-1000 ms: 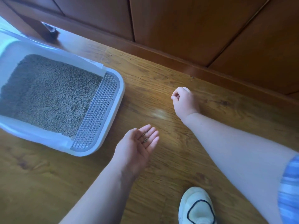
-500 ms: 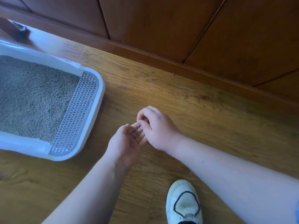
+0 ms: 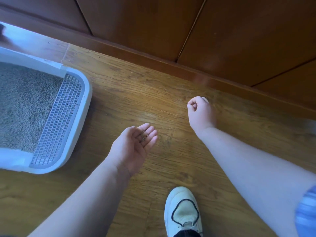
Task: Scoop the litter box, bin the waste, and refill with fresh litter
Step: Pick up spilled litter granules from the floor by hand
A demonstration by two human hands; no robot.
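The left hand [image 3: 135, 144] is turned palm up and held loose, fingers nearly straight and lying side by side, just above the floor [image 3: 119, 93]. A few dark grains [image 3: 142, 136] of litter lie across the fingers; nothing is gripped, they simply rest there. The right hand [image 3: 201, 112] is well apart from it, further out toward the skirting board [image 3: 153, 59], back of the hand up and fingers curled in tight, thumb tip pressed against the forefinger. From here I cannot tell whether a grain is caught in that pinch.

The litter box [image 3: 85, 106] sits on the floor at the left, partly out of sight, near the left hand but not touching it. It is white with a rounded corner. Grey litter [image 3: 25, 103] fills it in an even, fairly flat layer, and a grey grid [image 3: 58, 124] runs along the end nearest the hands. Small specks lie scattered on the boards close to the box.

A white shoe [image 3: 183, 211] with dark trim stands on the floor between the two forearms, and a blue striped sleeve [image 3: 306, 211] shows on the right arm.
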